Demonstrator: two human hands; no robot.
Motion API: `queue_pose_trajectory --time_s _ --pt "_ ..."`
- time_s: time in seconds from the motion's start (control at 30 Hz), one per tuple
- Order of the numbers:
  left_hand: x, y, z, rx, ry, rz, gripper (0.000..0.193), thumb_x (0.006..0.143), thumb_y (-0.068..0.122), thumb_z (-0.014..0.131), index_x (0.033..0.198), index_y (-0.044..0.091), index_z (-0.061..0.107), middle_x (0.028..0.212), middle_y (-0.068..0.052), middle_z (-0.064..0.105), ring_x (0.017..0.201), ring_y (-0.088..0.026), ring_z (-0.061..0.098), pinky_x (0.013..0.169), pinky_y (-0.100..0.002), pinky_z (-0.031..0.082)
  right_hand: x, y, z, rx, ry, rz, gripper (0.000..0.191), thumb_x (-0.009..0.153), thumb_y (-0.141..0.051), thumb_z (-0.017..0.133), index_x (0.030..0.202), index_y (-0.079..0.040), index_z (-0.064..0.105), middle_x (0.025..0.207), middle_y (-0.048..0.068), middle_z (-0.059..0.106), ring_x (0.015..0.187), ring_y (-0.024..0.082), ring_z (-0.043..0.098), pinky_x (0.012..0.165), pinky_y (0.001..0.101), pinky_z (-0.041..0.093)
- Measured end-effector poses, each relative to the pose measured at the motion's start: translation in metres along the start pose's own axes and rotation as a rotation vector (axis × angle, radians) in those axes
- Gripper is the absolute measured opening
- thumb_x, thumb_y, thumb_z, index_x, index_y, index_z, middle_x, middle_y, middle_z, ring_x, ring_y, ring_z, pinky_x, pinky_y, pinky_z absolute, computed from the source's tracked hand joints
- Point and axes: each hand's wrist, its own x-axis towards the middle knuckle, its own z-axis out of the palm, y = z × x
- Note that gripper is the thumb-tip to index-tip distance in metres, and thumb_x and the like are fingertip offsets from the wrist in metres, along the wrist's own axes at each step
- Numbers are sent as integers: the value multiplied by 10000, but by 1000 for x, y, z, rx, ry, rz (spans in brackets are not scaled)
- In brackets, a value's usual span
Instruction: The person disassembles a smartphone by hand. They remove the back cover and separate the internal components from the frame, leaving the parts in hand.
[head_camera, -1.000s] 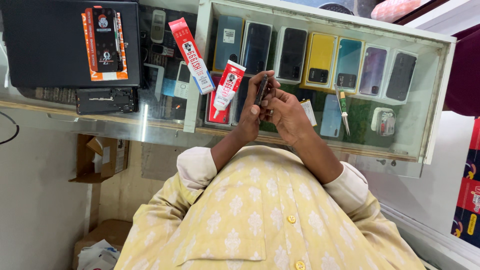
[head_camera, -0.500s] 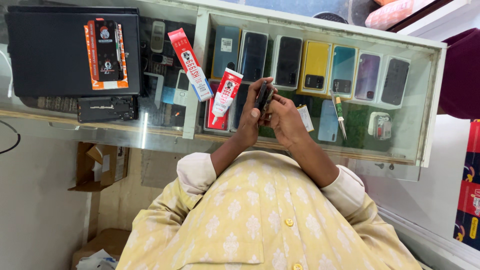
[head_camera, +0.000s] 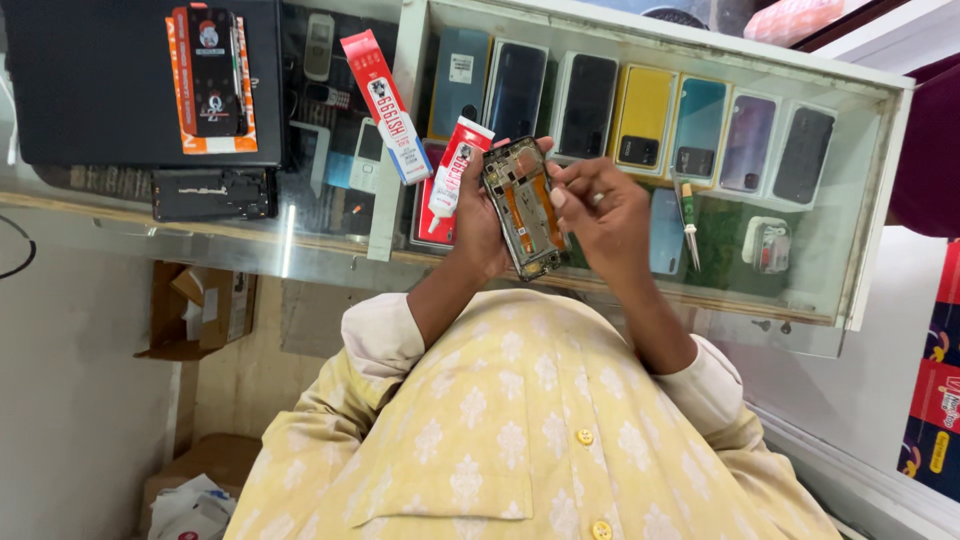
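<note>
Here, nearest to you, your left hand (head_camera: 478, 225) is wrapped around an opened phone (head_camera: 527, 207), fingers curled behind it and its exposed inner side, with orange strips, turned up toward you; it is held just above the near edge of the glass counter (head_camera: 300, 250), tilted a little. Your right hand (head_camera: 605, 215) sits just beside it on the other side, fingertips (head_camera: 556, 195) bent in and touching the phone's edge, pinching nothing else that can be seen. Just past your left hand, a red and white glue tube (head_camera: 450, 172) lies on the glass, with a long red box (head_camera: 387, 105) beside it. Past your right hand, a pair of tweezers (head_camera: 688, 215) rests on the counter. Farther back, under the glass, a row of phones (head_camera: 640, 120) lines the far edge, and a black mat (head_camera: 90, 85) fills the far left corner
</note>
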Motion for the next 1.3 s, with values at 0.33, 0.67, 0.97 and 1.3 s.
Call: queue_pose_trajectory --time_s 0.33,0.67,0.97,1.3 --pt "-8 7 3 88 -115 -261 834 1068 722 322 1403 8 594 1142 -178 709 998 -298 730 895 -480 608 12 -47 -8 -733 -179 -398 559 792 -77 857 1317 -52 664 1281 127 589 1145 282 638 933 381 541" --pt "-9 10 5 130 32 -357 826 1019 735 329 1308 22 631 1123 -191 726 985 -301 739 863 -520 624 11 -39 -11 -803 -163 -428 449 786 -88 898 1187 -30 704 1213 102 633 1106 279 669 941 380 550" --pt "-8 11 8 162 54 -397 832 1009 739 347 1277 13 652 1071 -171 731 925 -308 736 835 -504 619 18 -23 -24 -589 -137 -215 293 831 -50 889 1027 -25 672 959 45 699 876 156 681 837 308 558" --pt "-8 12 9 118 22 -428 786 1027 699 369 1318 18 632 1080 -165 728 950 -298 734 860 -510 623 18 -21 -25 -429 -208 -253 238 916 -26 785 1149 -32 735 990 63 666 847 127 636 785 274 524"
